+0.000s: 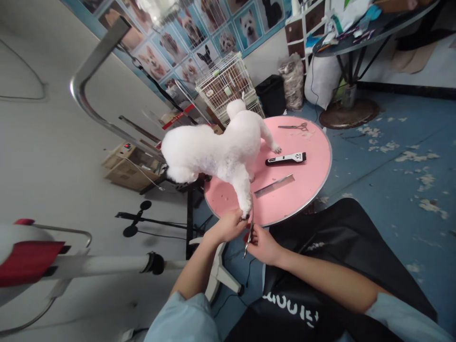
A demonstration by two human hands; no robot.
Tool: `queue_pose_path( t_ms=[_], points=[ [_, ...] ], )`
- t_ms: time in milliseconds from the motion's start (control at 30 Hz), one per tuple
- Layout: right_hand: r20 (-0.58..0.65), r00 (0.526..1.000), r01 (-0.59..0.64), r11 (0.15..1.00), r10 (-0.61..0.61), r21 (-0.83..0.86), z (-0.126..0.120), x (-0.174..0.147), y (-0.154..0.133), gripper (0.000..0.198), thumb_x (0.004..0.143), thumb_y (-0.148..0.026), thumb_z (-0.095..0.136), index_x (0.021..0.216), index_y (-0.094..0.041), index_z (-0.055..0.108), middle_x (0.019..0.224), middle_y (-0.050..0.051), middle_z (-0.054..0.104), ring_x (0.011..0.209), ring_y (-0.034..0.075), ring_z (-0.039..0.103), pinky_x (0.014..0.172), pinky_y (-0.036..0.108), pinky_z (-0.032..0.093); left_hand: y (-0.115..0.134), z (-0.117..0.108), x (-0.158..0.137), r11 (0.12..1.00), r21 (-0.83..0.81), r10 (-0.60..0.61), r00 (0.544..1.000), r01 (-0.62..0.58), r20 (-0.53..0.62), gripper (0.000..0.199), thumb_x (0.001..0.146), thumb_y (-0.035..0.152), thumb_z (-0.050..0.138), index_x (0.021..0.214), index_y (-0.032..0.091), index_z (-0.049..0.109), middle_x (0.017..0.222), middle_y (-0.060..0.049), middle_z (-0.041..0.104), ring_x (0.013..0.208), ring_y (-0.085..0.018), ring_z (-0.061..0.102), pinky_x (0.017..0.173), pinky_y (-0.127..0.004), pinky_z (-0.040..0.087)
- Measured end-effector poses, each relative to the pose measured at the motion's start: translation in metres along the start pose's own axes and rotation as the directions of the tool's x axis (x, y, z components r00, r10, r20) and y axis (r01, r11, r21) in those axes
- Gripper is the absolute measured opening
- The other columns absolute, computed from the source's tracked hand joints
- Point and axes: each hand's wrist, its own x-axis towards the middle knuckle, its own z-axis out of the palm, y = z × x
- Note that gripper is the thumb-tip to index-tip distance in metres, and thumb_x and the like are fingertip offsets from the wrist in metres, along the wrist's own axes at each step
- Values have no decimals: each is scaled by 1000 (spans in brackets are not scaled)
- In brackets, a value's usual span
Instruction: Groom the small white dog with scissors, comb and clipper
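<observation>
A fluffy white dog [228, 147] stands on a round pink table [309, 185], its head end toward the left. My left hand [230, 225] is closed around the paw of its near leg [242, 192], close to the table's edge. My right hand [263, 244] grips a pair of scissors [251, 232] by the handles, the blades pointing up alongside that leg. Whether the blades touch the fur I cannot tell. Lying on the table are a metal comb [273, 185], a black and white hair clipper [286, 159] and a second pair of scissors [294, 127].
A bent metal grooming arm [96, 114] rises left of the dog. Behind stand a white wire cage [228, 83] and a black bin [271, 92]. A dryer's white arm [107, 266] reaches in from the left. Cut fur [413, 156] litters the blue floor.
</observation>
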Motion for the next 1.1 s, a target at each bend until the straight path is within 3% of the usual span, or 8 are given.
queue_pose_path(
  t_ms=[300, 467, 800, 1100],
  points=[
    [-30, 997, 62, 977, -69, -205, -6, -1, 3, 30, 74, -6, 56, 102, -16, 54, 88, 6, 71, 78, 17, 69, 74, 31, 55, 2, 0, -1, 1000, 6, 15, 1000, -15, -22, 16, 85, 24, 41, 71, 19, 44, 71, 0, 52, 65, -13, 45, 64, -26, 35],
    [-48, 990, 95, 876, -134, -473, -13, -5, -1, 36, 73, -12, 60, 108, -16, 56, 96, 8, 71, 86, 21, 68, 81, 34, 53, 1, 1, -1, 1000, 10, 23, 999, -22, -26, 14, 85, 23, 40, 72, 19, 43, 72, -1, 53, 67, -14, 46, 65, -26, 35],
    [-12, 999, 26, 718, -48, -695, -22, -11, 0, 39, 79, -10, 49, 117, -14, 54, 103, 11, 70, 93, 23, 67, 83, 33, 49, 0, 2, 0, 997, 68, -22, 999, 25, -48, 15, 86, 25, 41, 74, 19, 46, 71, -1, 54, 65, -14, 48, 63, -26, 34],
    [-13, 1000, -13, 639, 4, -769, -27, -12, -3, 51, 83, -12, 46, 135, -12, 45, 114, 16, 68, 101, 26, 67, 87, 35, 49, 0, 1, -1, 998, 57, -18, 999, 20, -31, 15, 87, 24, 40, 73, 19, 43, 71, -1, 53, 66, -14, 48, 63, -26, 33]
  ],
)
